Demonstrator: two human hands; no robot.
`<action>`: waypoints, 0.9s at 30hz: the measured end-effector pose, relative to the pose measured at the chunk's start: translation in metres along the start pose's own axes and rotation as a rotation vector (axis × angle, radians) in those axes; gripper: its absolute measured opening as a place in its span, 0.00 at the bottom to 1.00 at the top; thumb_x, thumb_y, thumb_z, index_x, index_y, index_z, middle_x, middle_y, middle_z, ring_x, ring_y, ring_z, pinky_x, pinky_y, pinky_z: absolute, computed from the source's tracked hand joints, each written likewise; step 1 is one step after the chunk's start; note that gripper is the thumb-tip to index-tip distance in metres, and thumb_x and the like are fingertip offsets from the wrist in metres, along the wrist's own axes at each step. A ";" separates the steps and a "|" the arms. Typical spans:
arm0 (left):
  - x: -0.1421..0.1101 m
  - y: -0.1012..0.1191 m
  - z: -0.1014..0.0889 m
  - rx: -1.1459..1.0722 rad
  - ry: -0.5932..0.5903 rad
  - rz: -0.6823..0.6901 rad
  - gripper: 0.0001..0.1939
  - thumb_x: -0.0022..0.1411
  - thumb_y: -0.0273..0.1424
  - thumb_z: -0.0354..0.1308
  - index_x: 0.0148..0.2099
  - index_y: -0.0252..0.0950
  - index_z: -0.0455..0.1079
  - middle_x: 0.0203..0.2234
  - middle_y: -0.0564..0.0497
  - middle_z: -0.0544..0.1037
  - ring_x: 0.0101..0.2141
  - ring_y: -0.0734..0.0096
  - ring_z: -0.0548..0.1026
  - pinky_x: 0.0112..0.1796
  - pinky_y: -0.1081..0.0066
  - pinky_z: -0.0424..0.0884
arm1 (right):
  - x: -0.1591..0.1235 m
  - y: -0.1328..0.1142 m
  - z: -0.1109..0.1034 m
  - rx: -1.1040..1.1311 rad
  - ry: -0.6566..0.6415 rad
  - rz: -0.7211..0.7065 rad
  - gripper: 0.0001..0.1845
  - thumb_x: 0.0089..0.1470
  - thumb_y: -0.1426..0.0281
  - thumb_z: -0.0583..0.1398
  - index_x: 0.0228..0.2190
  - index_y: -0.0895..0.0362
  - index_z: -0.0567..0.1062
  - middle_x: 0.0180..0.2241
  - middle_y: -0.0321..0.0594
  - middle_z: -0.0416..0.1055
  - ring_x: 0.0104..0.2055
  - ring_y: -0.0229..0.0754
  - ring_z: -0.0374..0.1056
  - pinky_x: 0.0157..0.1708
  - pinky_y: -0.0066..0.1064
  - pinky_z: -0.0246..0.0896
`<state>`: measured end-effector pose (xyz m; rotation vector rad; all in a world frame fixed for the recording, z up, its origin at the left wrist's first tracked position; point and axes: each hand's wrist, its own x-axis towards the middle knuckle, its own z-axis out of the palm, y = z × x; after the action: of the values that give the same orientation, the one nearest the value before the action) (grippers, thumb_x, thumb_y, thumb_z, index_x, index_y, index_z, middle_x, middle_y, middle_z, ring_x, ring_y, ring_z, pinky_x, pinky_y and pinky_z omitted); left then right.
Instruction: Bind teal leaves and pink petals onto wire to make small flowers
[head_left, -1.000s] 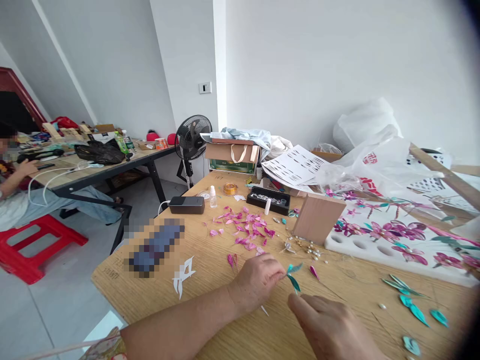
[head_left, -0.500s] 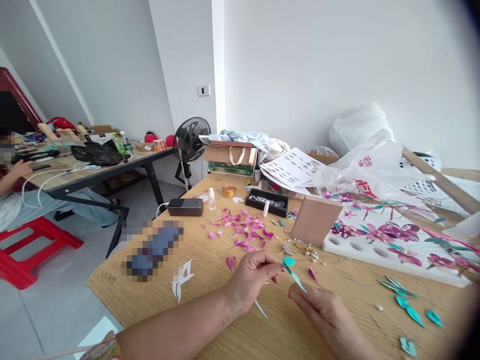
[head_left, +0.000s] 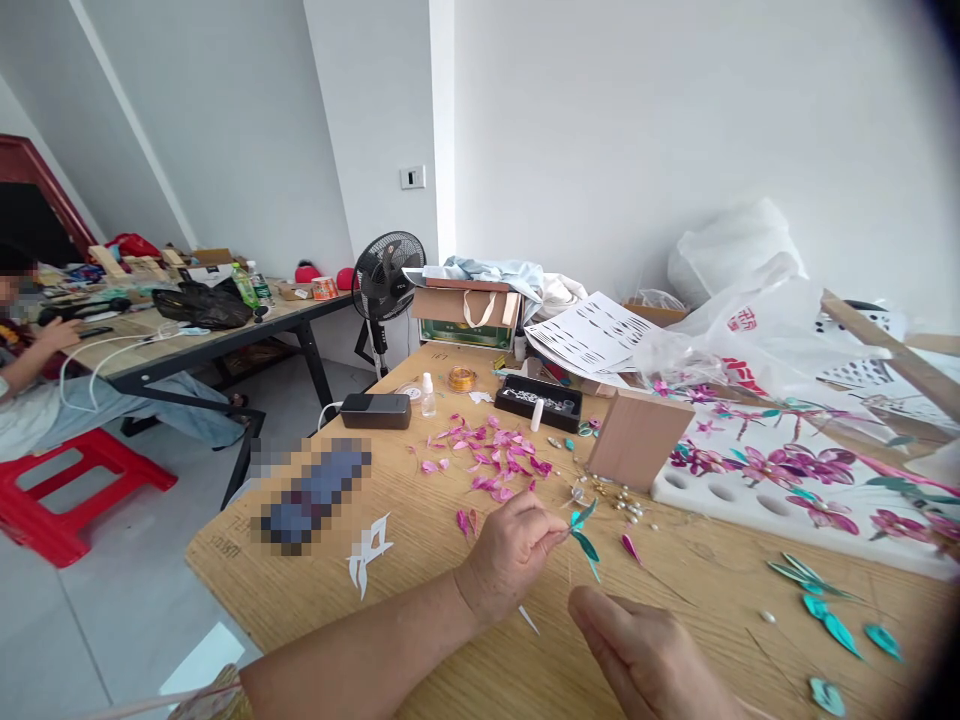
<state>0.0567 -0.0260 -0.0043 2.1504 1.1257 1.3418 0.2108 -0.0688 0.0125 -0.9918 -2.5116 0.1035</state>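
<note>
The right hand [head_left: 646, 650] runs off the bottom edge with its fingertips hidden, so whether they grip anything I cannot tell; the left hand [head_left: 514, 548], fingers pinched together, grips the teal leaf sprig [head_left: 586, 547] above the wooden table [head_left: 292, 595]. Compared with half a second ago, the left hand is rolled back-upward and the sprig's leaves fan apart.

The left hand [head_left: 514, 550] and right hand [head_left: 646, 640] are bare, as is the smooth, rounded left forearm [head_left: 367, 640]. Near the elbow shows a gold-toned, patterned fabric sleeve [head_left: 219, 704], crossed by a thin, pale pink band [head_left: 204, 693].
</note>
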 end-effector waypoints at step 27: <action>0.003 0.010 -0.004 -0.531 0.008 -0.454 0.08 0.54 0.32 0.54 0.28 0.32 0.69 0.18 0.55 0.65 0.21 0.79 0.65 0.26 0.77 0.62 | 0.004 0.040 0.005 0.537 -0.062 0.431 0.19 0.55 0.58 0.46 0.19 0.56 0.61 0.19 0.32 0.57 0.23 0.35 0.57 0.23 0.24 0.54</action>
<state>0.0587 -0.0301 0.0059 1.4132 1.0304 1.2549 0.2317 -0.0363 0.0004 -1.2706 -2.0937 0.8943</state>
